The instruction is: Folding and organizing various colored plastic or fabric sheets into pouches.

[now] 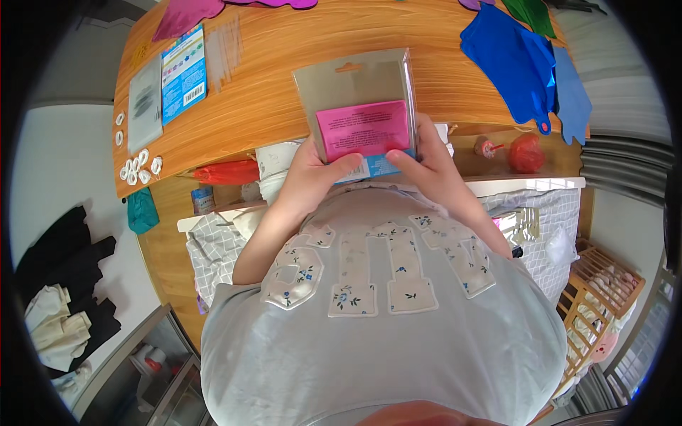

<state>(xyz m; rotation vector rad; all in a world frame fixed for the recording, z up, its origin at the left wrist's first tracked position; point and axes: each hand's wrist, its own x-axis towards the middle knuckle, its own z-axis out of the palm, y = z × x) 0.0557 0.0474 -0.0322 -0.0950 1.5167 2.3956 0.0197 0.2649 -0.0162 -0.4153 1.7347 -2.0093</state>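
while both thumbs [403,162] press the package [359,121], fingers [425,128] wrap its sides.

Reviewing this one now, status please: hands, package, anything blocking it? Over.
Left hand and right hand both gripping. Flat package held between them, pink panel facing the camera. Thumbs partly covering its lower end.

Pale grey-blue shirt [383,362] — big white letter patches [353,299], blue-flowered

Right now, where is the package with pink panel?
In the head view, the package is upper centre, held between the left hand and right hand, by the table.
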